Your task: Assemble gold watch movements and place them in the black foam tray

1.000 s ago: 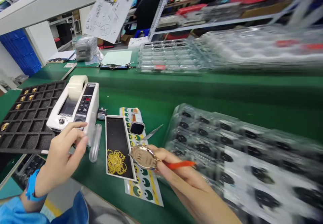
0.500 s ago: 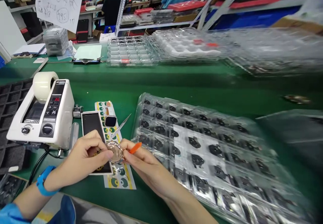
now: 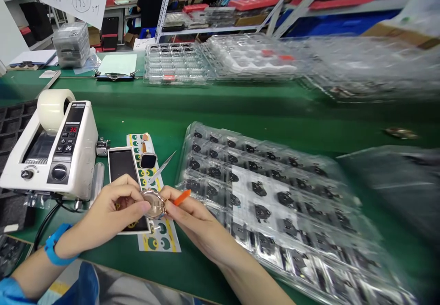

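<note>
At the green bench (image 3: pixel 165 133), the left hand (image 3: pixel 112 211) and right hand (image 3: pixel 194 215) pinch a rose-gold watch case (image 3: pixel 153 204) between them, an orange piece (image 3: pixel 182 197) jutting from the right

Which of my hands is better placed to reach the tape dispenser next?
Probably your left hand: it's nearer the tape dispenser. Both hands touch the watch, but your right hand is farther away and also holds an orange strip.

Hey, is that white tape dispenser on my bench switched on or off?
On: the white tape dispenser's display glows red, reading 36.
</note>
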`<state>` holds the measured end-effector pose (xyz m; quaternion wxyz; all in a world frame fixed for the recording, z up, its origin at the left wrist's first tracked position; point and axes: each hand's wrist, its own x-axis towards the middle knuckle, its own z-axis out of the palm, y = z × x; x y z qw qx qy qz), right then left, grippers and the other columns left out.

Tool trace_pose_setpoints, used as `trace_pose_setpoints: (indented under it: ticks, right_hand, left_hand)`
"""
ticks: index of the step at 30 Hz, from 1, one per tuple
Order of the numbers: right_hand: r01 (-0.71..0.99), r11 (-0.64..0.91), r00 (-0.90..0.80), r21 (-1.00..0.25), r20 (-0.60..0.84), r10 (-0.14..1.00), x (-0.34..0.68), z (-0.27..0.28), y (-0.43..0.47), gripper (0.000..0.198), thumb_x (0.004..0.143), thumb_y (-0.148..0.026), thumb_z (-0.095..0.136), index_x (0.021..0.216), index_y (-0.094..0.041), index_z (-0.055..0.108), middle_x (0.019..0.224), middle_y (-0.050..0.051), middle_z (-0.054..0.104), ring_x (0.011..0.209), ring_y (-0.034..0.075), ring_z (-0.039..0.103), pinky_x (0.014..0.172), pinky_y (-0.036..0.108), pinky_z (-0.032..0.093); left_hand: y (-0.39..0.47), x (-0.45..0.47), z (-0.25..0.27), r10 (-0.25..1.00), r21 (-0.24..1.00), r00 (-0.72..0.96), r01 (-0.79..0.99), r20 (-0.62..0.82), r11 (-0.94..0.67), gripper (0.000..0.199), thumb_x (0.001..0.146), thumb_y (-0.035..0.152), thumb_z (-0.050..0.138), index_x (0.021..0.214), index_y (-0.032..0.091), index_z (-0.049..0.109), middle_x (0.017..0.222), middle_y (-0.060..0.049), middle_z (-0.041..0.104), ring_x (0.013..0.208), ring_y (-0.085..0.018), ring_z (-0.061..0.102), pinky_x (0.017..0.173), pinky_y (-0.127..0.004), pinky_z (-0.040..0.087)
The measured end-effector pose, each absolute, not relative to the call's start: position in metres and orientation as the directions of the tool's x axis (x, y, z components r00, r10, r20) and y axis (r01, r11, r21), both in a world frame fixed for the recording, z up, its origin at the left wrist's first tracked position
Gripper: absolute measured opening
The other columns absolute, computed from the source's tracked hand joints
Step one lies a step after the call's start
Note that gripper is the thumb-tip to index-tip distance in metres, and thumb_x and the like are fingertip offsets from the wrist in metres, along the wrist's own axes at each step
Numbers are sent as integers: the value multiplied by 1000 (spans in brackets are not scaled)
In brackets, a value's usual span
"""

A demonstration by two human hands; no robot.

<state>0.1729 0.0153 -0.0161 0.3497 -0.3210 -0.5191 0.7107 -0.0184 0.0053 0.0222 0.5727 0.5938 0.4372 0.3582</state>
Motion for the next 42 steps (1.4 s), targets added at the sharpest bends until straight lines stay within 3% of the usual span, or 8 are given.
trace_pose_setpoints:
  ticks: [7, 12, 17, 23, 29, 42]
  right_hand:
    - [-116, -149, -453, -982, -81, 888, 169, -12, 15, 44, 84, -63, 59, 74, -21, 60, 65, -3, 47, 60, 12, 41, 61, 26, 37]
    - [-42, -48, -253, -998, -36, 967, 166, -8, 10, 33, 83, -54, 65, 89, -22, 65, 70, 0, 62, 62, 14, 55, 58, 26, 44]
    - [221, 281, -72, -934, 272, 960, 161, -9, 2, 4, 84, -24, 63, 87, -23, 66, 69, -1, 66, 50, 11, 50, 47, 23, 41]
    - [385, 500, -21, -776, 534, 845, 156, -10, -2, 10, 85, -14, 62, 88, -23, 64, 78, 0, 71, 61, 14, 62, 56, 26, 48]
    - [292, 412, -13, -863, 427, 904, 155, -6, -2, 11, 85, -14, 61, 81, -24, 63, 80, 3, 73, 71, 17, 66, 56, 28, 48]
    - [206, 333, -8, -920, 338, 941, 157, 2, 1, 14, 80, -14, 58, 71, -23, 62, 75, 1, 70, 60, 14, 59, 53, 27, 45]
  left_hand:
    - [6, -22, 18, 940, 999, 339, -7, -33, 38, 30, 87, 38, 63, 68, 15, 62, 78, -2, 49, 69, -13, 47, 61, -27, 34]
    - [4, -19, 16, 959, 1000, 283, 13, 7, -12, 30, 86, 38, 64, 67, 15, 64, 78, -2, 49, 68, -12, 46, 58, -25, 34]
    - [2, -18, 15, 967, 991, 250, 110, 42, -71, 27, 87, 35, 64, 69, 15, 67, 77, -2, 50, 67, -12, 47, 57, -25, 35]
    - [1, -16, 17, 954, 956, 245, 191, 172, -222, 24, 88, 27, 62, 68, 16, 68, 76, -2, 52, 70, -13, 52, 62, -25, 41]
    - [-2, -15, 13, 917, 898, 265, 247, 300, -365, 18, 88, 21, 63, 71, 17, 67, 77, -2, 53, 71, -13, 53, 64, -25, 44]
    - [-3, -15, 14, 848, 787, 322, 336, 421, -518, 14, 86, 13, 62, 73, 17, 64, 78, -2, 54, 70, -12, 54, 61, -23, 46]
